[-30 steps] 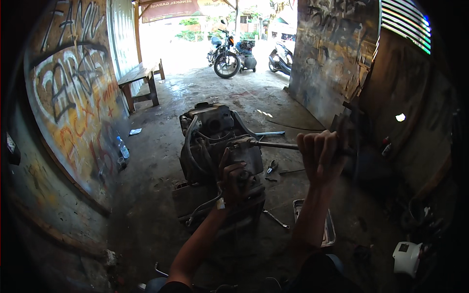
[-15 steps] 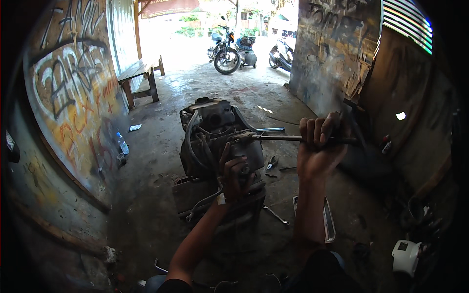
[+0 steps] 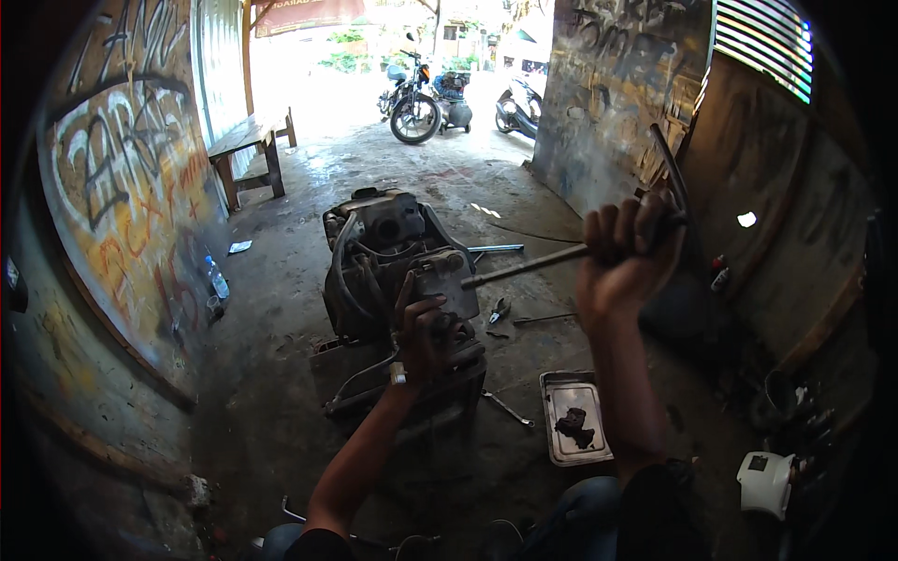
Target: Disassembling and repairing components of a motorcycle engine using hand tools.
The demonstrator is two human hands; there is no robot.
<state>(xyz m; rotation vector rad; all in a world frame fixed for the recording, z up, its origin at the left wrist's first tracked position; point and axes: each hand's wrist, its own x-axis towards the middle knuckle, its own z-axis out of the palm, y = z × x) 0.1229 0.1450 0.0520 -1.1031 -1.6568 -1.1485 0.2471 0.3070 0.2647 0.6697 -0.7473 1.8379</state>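
Observation:
A dark, greasy engine [image 3: 374, 280] with hoses along its side stands on a low block in front of me. My right hand [image 3: 631, 238], raised to its right, is closed round a long T-handle wrench [image 3: 533, 266]. The wrench's shaft slopes down leftward, and its tip overlaps the engine's right side; contact cannot be made out. Its dark crossbar [image 3: 670, 164] rises above my fist. My left hand [image 3: 426, 337] is against the engine's near right side, index finger pointing up and the other fingers curled round a dark part too shadowed to name.
Pliers [image 3: 500, 309], a combination wrench [image 3: 508, 409] and a metal tray [image 3: 552, 439] holding a dark crumpled piece lie right of the engine. A bottle [image 3: 216, 278] stands by the left wall. A bench [image 3: 248, 140] and motorcycle [image 3: 414, 105] are farther back.
My right hand has lifted, tilting the wrench from nearly level to sloping. Its blurred crossbar is now sharp. The view has shifted slightly, and more of the tray shows. My left hand stays by the engine.

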